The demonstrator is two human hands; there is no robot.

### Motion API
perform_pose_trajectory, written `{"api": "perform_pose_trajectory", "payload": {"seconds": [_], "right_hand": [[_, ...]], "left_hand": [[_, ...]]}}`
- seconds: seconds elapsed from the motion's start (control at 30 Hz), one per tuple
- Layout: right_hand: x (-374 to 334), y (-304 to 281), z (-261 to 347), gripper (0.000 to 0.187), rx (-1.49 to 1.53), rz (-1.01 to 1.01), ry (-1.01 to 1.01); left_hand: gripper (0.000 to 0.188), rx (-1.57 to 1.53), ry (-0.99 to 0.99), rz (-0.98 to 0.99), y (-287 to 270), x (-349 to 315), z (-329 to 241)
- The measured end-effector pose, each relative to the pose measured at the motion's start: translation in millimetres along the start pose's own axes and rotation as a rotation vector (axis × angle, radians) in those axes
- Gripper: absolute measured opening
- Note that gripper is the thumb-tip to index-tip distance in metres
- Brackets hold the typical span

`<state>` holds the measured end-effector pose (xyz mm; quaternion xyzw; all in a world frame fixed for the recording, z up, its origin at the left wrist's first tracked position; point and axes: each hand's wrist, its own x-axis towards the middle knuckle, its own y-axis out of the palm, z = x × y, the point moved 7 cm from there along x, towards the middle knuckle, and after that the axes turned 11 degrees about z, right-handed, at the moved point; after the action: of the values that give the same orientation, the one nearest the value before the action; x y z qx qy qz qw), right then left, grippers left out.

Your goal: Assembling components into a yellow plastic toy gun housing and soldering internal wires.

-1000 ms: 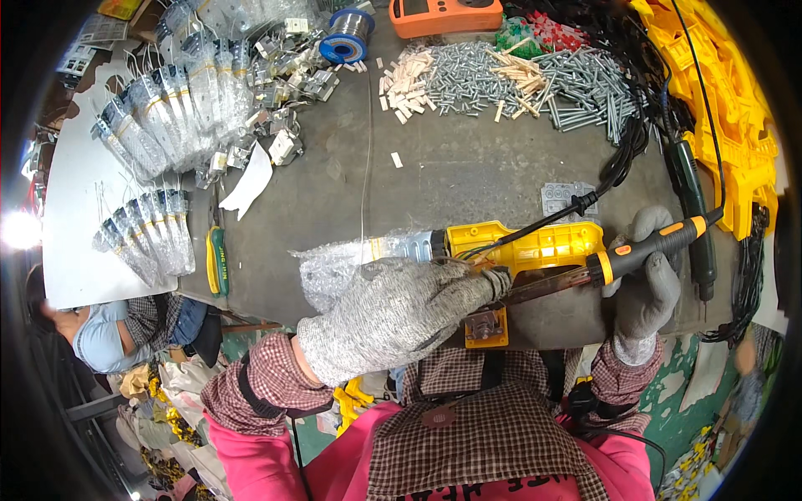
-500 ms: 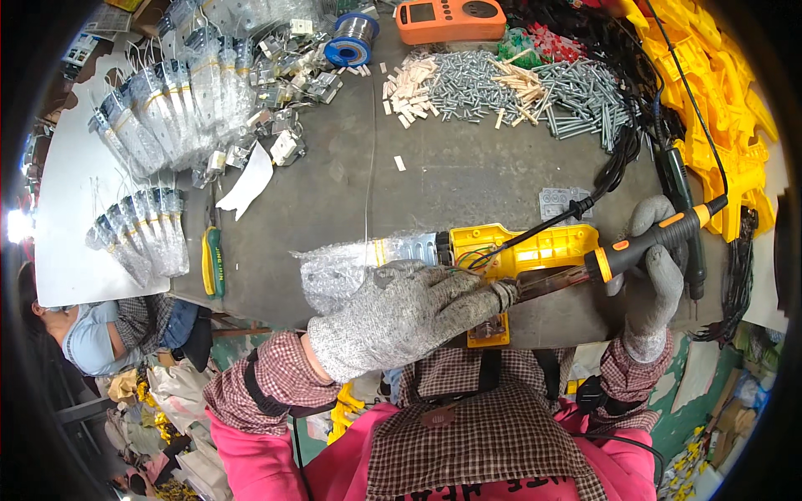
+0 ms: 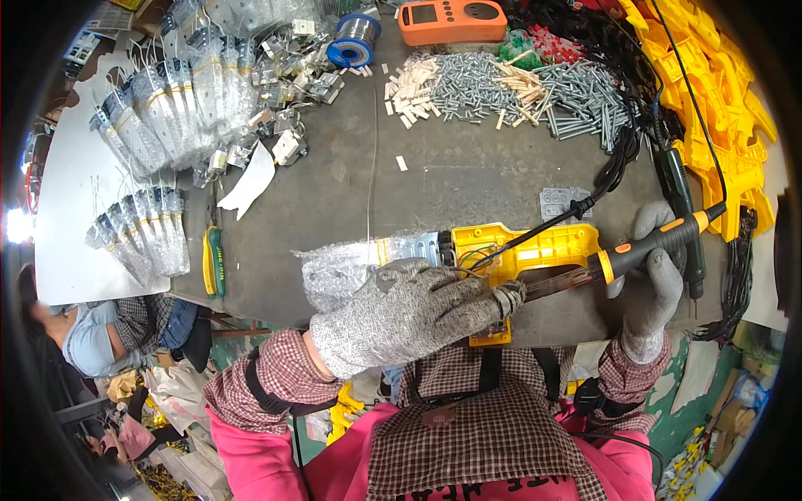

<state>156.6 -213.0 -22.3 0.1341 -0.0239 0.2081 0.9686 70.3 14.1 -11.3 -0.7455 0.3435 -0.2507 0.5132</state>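
My right hand, in a grey glove, is closed around the black and orange handle of a soldering iron. The iron's tip end points left and meets the fingertips of my left hand. That hand, gloved too, lies over the near part of an open yellow tool housing; its fingers are closed, and what they pinch is hidden. Thin coloured wires and a black power cord run into the housing. A metal tube with a clear plastic wrap extends from its left end.
Wrapped tubes, green-yellow cutters and a solder spool lie left and behind. Screws and an orange meter sit at the back. A dark electric screwdriver and yellow shells are at right.
The soldering iron has shifted very slightly to the right, and my left fingertips have moved a little with it. Otherwise the bench looks the same.
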Motion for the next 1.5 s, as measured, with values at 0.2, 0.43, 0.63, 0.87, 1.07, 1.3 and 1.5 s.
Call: {"api": "perform_pose_trajectory", "payload": {"seconds": [0.2,0.43,0.63,0.87,1.07,1.3,1.5], "right_hand": [[-2,-6,-2,0.042,-0.015,-0.100,0.005],[-7,-19,3,0.036,-0.114,-0.152,-0.082],[-12,-39,21,0.034,0.008,-0.093,-0.178],[25,-55,63,0.042,-0.031,-0.037,-0.165],[106,-15,67,0.029,-0.574,-0.004,-0.271],[205,-5,50,0.027,-1.020,0.088,-0.660],[206,25,56,0.028,-1.490,0.092,-0.823]], "left_hand": [[0.054,0.043,0.012,0.029,-7,4,-5],[0.056,0.112,0.049,0.011,-4,0,-6],[0.055,0.132,0.088,0.024,-4,1,-6],[0.051,0.211,0.082,0.017,-6,-1,-11],[0.046,0.085,0.009,0.123,-5,1,-8],[0.048,0.106,0.058,0.046,-10,5,-12],[0.051,0.193,0.031,0.075,-16,4,-12]]}}
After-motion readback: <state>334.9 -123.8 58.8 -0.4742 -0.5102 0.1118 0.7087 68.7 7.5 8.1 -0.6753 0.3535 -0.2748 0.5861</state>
